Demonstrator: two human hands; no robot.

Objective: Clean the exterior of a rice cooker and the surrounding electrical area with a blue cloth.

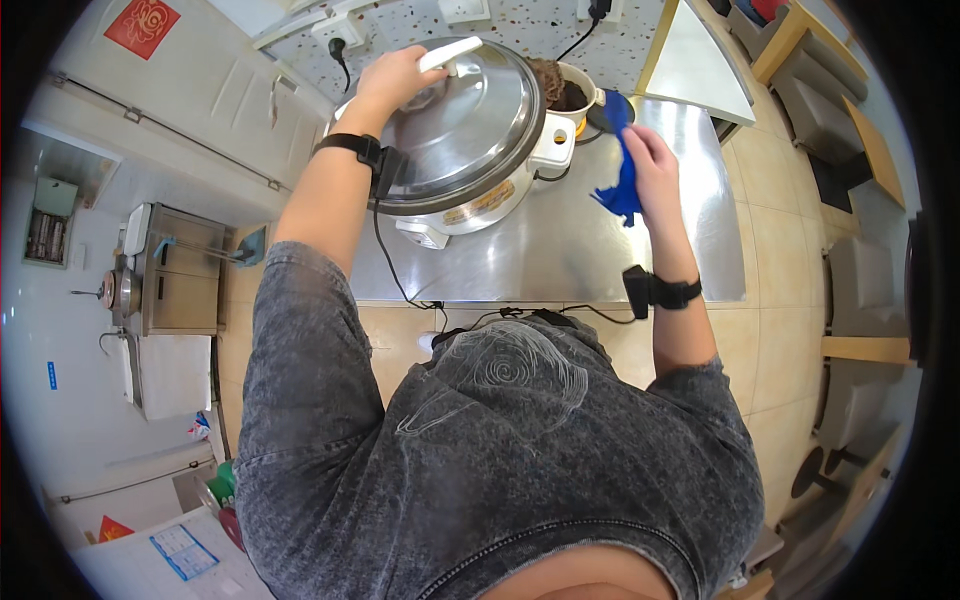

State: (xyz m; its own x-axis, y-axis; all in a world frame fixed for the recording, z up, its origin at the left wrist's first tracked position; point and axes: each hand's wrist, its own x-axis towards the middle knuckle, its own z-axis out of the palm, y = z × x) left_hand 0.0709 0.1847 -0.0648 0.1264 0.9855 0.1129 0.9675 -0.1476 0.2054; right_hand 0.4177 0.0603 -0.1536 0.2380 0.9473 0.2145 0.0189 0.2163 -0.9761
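Observation:
A large white rice cooker [490, 212] stands on a steel table, its domed metal lid [455, 130] in place. My left hand [393, 80] is closed round the near-left end of the white lid handle [455, 53]. To the right of the cooker, my right hand [655, 172] grips a crumpled blue cloth [622, 185]. The cloth hangs over the steel tabletop, and I cannot tell whether its lower edge touches it. Part of the lid is hidden behind my left hand and wrist.
Behind the cooker's right side handle [553, 142] stands a white pot [580, 88] with something brown in it. The steel table [690, 220] reaches toward me. Black cables hang from my wrist bands. Plugs sit in wall sockets [337, 35]. Grey seats [860, 285] line the right side.

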